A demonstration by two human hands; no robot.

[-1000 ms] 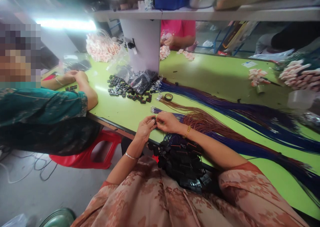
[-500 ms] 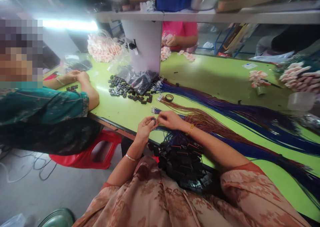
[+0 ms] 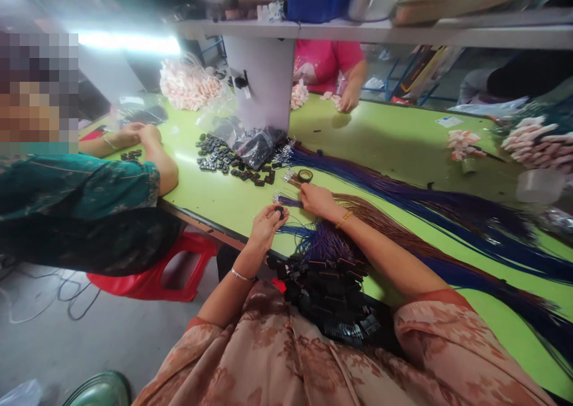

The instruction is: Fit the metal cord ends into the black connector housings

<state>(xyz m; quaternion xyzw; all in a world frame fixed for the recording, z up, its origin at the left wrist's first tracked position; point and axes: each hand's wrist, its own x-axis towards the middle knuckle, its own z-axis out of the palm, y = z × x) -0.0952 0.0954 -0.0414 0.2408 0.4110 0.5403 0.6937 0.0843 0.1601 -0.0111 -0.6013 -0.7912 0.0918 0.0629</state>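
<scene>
My left hand [image 3: 264,228] pinches a small black plastic connector housing [image 3: 280,211] just above the table's near edge. Fingers together, my right hand [image 3: 320,203] is at the terminal end of a brown wire bundle [image 3: 353,202], closed on what looks like a thin brown wire. Just below its fingertips are the metal-tipped ends of blue-purple wires [image 3: 289,200]. Between my forearms, a heap of black connectors [image 3: 324,295] lies at my lap, with blue and purple wires [image 3: 329,242] running to it.
A roll of black tape [image 3: 305,175] lies beyond my right hand. Loose black housings [image 3: 215,153] and a plastic bag of black parts [image 3: 257,147] lie ahead. A longer blue wire bundle [image 3: 380,179] stretches rightward. A co-worker's arm [image 3: 162,164] rests at left; another person's hand [image 3: 349,100] is across the table.
My right hand has moved away from my left hand, forward and right to the brown wires. My left hand keeps the housing. The person opposite has lowered a hand to the table.
</scene>
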